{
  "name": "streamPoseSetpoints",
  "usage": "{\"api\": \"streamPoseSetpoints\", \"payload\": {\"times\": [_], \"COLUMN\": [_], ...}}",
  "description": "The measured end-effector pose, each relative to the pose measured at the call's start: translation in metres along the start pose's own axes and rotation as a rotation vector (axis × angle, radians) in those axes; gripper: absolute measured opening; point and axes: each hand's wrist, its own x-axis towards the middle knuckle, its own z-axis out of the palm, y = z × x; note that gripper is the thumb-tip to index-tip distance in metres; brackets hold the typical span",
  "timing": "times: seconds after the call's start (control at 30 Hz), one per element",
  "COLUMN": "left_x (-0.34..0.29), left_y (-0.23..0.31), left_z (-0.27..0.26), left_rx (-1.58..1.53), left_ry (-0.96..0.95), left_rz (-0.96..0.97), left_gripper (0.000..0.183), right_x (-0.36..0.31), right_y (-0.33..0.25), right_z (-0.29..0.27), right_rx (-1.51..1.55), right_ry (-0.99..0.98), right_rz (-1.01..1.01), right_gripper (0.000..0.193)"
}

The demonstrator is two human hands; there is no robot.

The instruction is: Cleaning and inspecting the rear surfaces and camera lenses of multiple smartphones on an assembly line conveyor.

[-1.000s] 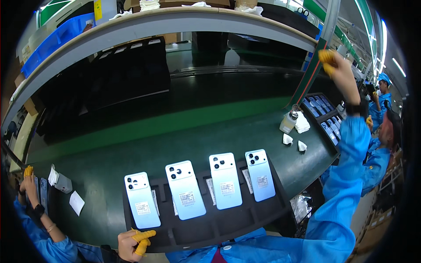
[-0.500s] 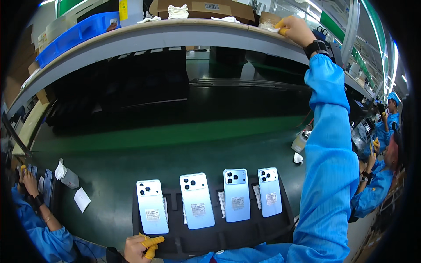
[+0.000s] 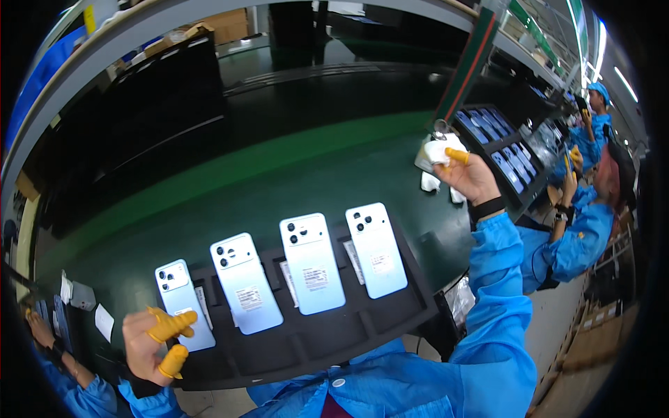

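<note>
Several light-blue smartphones lie backs up in a row on a black foam tray point(image 3: 279, 362), labels on their backs. My left hand point(image 3: 148, 343), with yellow finger cots, hovers over the lower edge of the leftmost smartphone point(image 3: 175, 280). Its thumb and fingers are apart and hold nothing. Out to the right, my right hand point(image 3: 477, 180) pinches a white cloth point(image 3: 437, 152) between thumb and a yellow-cotted finger. The cloth is at the top of a small pale container point(image 3: 421, 161), which it partly hides. The rightmost smartphone point(image 3: 380, 261) is nearest to that hand.
Beyond the container stands a black tray point(image 3: 512, 171) of other phones. A green post point(image 3: 468, 66) rises beside it. Co-workers in blue sit at right point(image 3: 582, 244) and lower left point(image 3: 83, 386). White paper point(image 3: 104, 322) lies at left, and a shelf edge point(image 3: 125, 35) crosses above.
My right hand has come down from the shelf to the container and now holds a white cloth. My left hand has lifted over the leftmost phone, its fingers spreading. The view has turned right.
</note>
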Motion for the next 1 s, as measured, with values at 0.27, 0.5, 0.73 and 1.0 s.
{"api": "streamPoseSetpoints", "payload": {"times": [0.27,0.5,0.73,1.0], "left_x": [0.094,0.138,0.115,0.091], "left_y": [0.027,0.020,0.027,0.011], "left_z": [-0.006,0.064,0.161,0.199], "left_rx": [0.395,0.241,-0.027,-0.093], "left_ry": [0.064,-0.295,-0.645,-0.635], "left_rz": [0.402,0.447,0.537,0.591], "left_gripper": [0.039,0.046,0.054,0.055], "right_x": [-0.012,0.024,0.024,-0.034], "right_y": [0.006,-0.007,-0.011,0.099], "right_z": [-0.012,-0.032,-0.009,0.073], "right_rx": [-1.014,-1.947,-2.041,-1.815], "right_ry": [0.277,0.299,0.281,-0.430], "right_rz": [-0.599,-1.208,-1.141,-1.168], "right_gripper": [0.021,0.017,0.024,0.031]}}
